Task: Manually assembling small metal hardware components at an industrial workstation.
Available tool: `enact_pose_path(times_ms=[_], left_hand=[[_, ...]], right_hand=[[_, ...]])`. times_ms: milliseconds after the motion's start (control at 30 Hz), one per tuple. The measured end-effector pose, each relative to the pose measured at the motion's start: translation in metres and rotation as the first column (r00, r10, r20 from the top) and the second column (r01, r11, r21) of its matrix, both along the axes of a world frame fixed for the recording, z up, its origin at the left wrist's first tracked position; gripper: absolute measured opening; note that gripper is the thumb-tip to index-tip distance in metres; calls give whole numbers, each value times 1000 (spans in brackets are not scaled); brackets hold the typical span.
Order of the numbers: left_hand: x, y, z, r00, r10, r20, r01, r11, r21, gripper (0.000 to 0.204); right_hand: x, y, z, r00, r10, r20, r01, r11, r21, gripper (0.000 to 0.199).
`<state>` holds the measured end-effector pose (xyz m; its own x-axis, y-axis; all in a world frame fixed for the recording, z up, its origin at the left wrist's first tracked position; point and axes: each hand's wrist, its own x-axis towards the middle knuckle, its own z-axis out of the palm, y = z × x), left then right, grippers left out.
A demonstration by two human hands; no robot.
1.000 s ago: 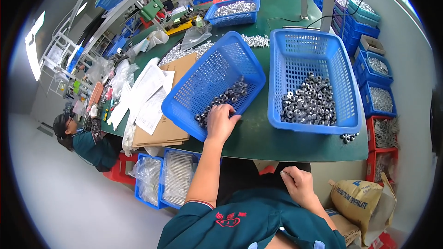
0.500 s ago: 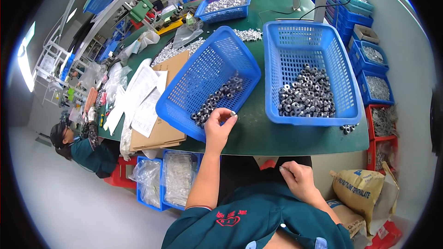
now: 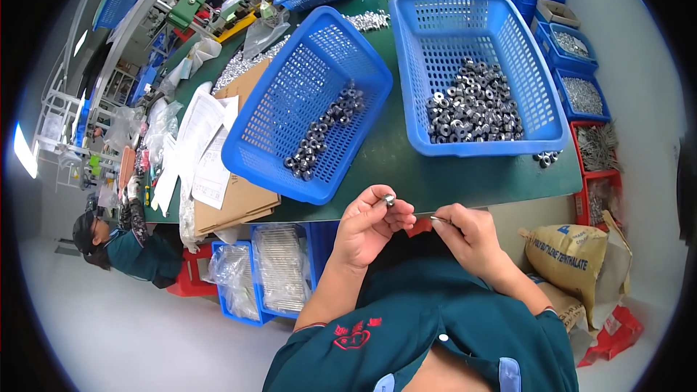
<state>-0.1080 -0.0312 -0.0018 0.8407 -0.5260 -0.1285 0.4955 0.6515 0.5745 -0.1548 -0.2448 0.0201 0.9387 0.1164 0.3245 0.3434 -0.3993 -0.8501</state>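
Note:
My left hand (image 3: 369, 223) pinches a small metal nut (image 3: 390, 199) between thumb and fingers, just in front of the green table's (image 3: 465, 174) near edge. My right hand (image 3: 468, 232) sits close beside it, pinching a thin metal pin or screw (image 3: 438, 219) that points toward the nut. Both hands are held over my lap. Beyond them, a tilted blue basket (image 3: 308, 101) holds a strip of dark nuts, and a second blue basket (image 3: 475, 72) to its right holds a larger pile of them.
Cardboard and papers (image 3: 210, 145) lie left of the tilted basket. Blue and red bins (image 3: 588, 101) of small metal parts line the right side. Bagged parts sit in a bin (image 3: 268, 268) under the table. Another person (image 3: 123, 247) crouches at the left. A tan sack (image 3: 573, 254) stands at the right.
My left hand has come out of the tilted basket with a nut and drawn back to my lap. My right hand has risen from my lap to meet it.

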Motion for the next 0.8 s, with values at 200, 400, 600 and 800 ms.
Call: enact_pose_path(times_ms=[200,400,600,800], left_hand=[[-15,-7,-2,998,-58,21,56,992,110,20],[-23,-11,3,990,-65,128,37,977,210,18],[-24,-11,5,947,-79,311,-49,922,385,16],[-22,-12,13,804,-151,574,-298,734,611,13]], right_hand=[[4,8,9,994,49,96,-43,997,-65,7],[6,15,9,982,87,166,-71,992,-103,9],[3,14,4,976,95,194,-50,973,-224,11],[4,7,6,744,379,-550,-42,848,529,22]])
